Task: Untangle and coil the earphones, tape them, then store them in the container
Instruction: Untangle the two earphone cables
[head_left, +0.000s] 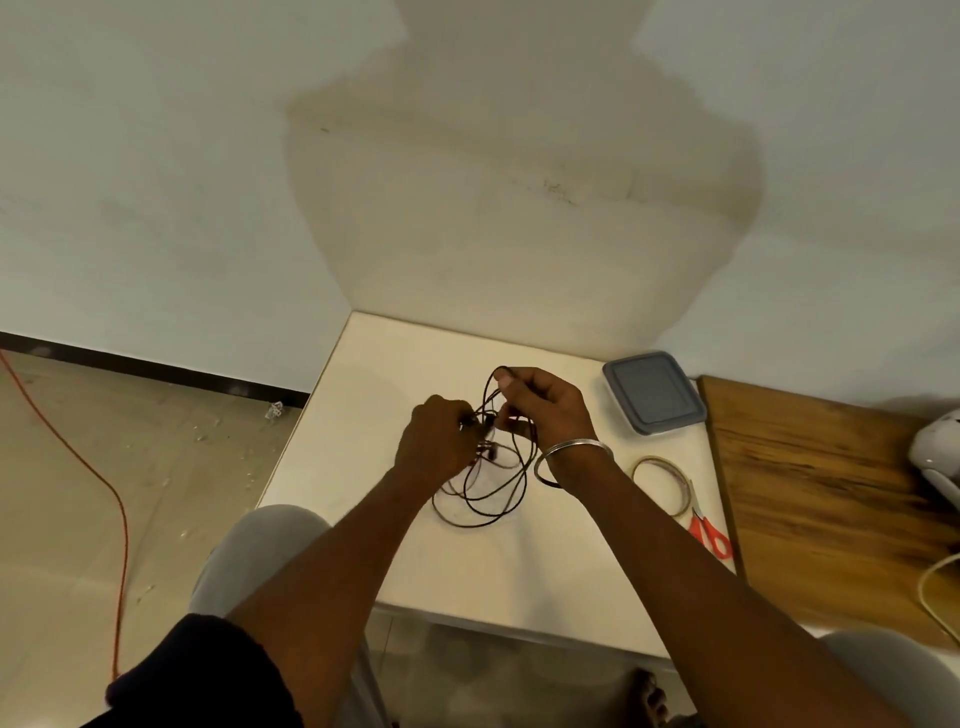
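Observation:
Black tangled earphones (488, 499) hang in loose loops over the white table (363, 395). My left hand (434, 441) pinches a bunch of the cord near the middle of the tangle. My right hand (545, 405), with a metal bangle on the wrist, holds a loop of the cord raised slightly above the left hand. A closed plastic container (653, 392) with a grey lid stands at the table's far right corner. A roll of clear tape (662, 483) lies to the right of my right forearm.
Red-handled scissors (711, 535) lie by the tape near the table's right edge. A wooden board (821, 493) adjoins the table on the right, with a white device (937, 452) on it. An orange cable (104, 493) runs across the floor at left. A wall stands close behind.

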